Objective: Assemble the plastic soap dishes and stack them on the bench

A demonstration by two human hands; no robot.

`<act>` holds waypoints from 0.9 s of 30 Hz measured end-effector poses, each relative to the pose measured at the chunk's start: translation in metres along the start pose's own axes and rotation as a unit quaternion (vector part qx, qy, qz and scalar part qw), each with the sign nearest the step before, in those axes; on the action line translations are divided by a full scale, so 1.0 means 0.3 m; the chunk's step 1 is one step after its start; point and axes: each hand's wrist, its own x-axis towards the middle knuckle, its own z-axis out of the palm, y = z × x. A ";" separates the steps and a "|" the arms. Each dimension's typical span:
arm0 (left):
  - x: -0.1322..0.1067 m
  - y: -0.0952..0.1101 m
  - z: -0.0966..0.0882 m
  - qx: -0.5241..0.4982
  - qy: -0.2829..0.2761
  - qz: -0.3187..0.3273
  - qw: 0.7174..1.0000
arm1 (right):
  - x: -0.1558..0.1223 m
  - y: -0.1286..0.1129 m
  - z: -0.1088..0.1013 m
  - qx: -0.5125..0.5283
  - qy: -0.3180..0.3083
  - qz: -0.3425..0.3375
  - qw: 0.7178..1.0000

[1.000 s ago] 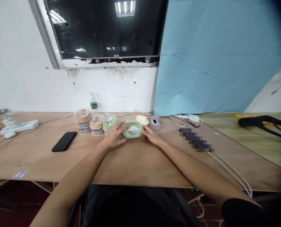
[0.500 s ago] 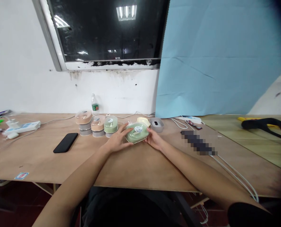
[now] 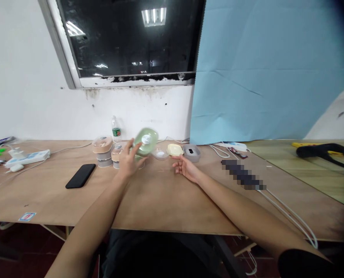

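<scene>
My left hand (image 3: 128, 160) holds a pale green container (image 3: 145, 141) lifted off the table and tilted, above the row of stacked small pots. My right hand (image 3: 185, 168) rests on the wooden table (image 3: 166, 197) with its fingers apart and empty, just in front of a clear lid piece (image 3: 160, 153) and a cream-coloured dish (image 3: 174, 149). Left of the raised container stand a peach-lidded pot on a grey base (image 3: 102, 148) and a second pot (image 3: 116, 153) partly hidden by my left hand.
A grey box (image 3: 191, 152) sits right of the cream dish. A black phone (image 3: 80, 175) lies at left, a white power strip (image 3: 28, 157) farther left. A small bottle (image 3: 116, 129) stands by the wall. White cables (image 3: 288, 212) run along the right. A blue sheet (image 3: 270, 69) hangs behind.
My left hand lifted the green container up and to the left, off the table. My right hand let go of it and now lies open on the table.
</scene>
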 end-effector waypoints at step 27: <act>0.014 -0.165 -0.032 0.167 0.035 -0.264 0.949 | 0.051 0.052 -0.028 -0.086 0.039 -0.053 0.994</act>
